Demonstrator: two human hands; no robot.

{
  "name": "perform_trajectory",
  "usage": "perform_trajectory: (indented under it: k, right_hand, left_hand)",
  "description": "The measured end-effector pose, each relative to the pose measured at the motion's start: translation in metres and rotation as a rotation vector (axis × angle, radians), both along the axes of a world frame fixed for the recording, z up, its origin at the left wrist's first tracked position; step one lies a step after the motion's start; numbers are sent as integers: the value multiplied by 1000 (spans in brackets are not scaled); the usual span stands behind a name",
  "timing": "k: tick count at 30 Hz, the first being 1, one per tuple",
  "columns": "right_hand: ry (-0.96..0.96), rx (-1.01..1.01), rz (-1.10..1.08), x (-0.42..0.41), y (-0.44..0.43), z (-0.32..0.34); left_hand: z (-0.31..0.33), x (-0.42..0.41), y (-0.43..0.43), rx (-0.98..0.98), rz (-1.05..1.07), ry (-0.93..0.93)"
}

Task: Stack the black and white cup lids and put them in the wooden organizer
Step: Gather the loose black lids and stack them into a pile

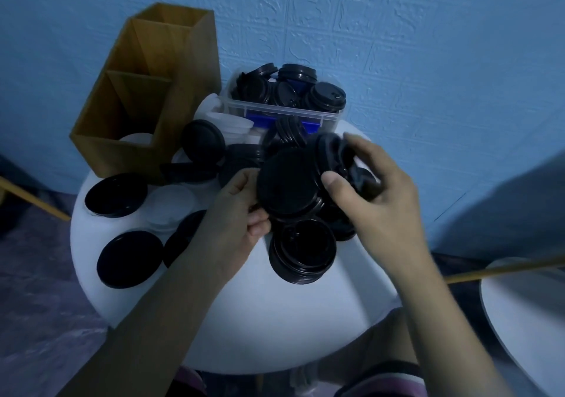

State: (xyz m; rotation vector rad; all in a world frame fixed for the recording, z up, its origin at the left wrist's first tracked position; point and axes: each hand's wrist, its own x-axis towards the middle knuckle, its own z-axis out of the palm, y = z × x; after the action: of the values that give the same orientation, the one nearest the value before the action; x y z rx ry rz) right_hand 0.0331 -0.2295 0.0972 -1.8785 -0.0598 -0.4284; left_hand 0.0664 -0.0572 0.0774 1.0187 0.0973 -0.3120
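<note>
Over the table (275, 320), left fingers (258, 224) pinch a black lid (287, 182); right fingers (334, 184) grasp a second lid (331, 150), blurred.

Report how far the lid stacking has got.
Done: stored white lids show in the front compartment of the wooden organizer. In hand: the left hand and right hand grip the held black lids. Left: loose black lids and loose white lids on the table, plus more filling the clear bin.
</note>
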Motion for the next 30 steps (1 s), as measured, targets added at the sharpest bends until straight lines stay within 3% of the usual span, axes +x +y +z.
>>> perform_trajectory:
  k: [5,11,14,23,26,28,30]
  right_hand:
    - [41,-124,19,16,-22,-4]
    - [122,-293,-41,-1,-23,-29]
    - [181,-326,-53,-14,-23,-36]
    - [329,-328,-116,-35,-29,-44]
    - [308,-327,-129,-39,-24,-45]
    - [293,-338,-119,-41,-21,-46]
    - [291,-358,-79,-43,-20,-47]
  left_hand:
    - [-5,9,14,194,67,-16]
    - [-17,24,34,177,148,55]
    - [-19,22,36,399,144,-6]
    - [-20,10,28,938,175,-347]
    - [-22,-3,26,1157,256,-599]
    - [-25,-20,19,1155,246,-778]
    - [-36,-40,11,1106,74,-788]
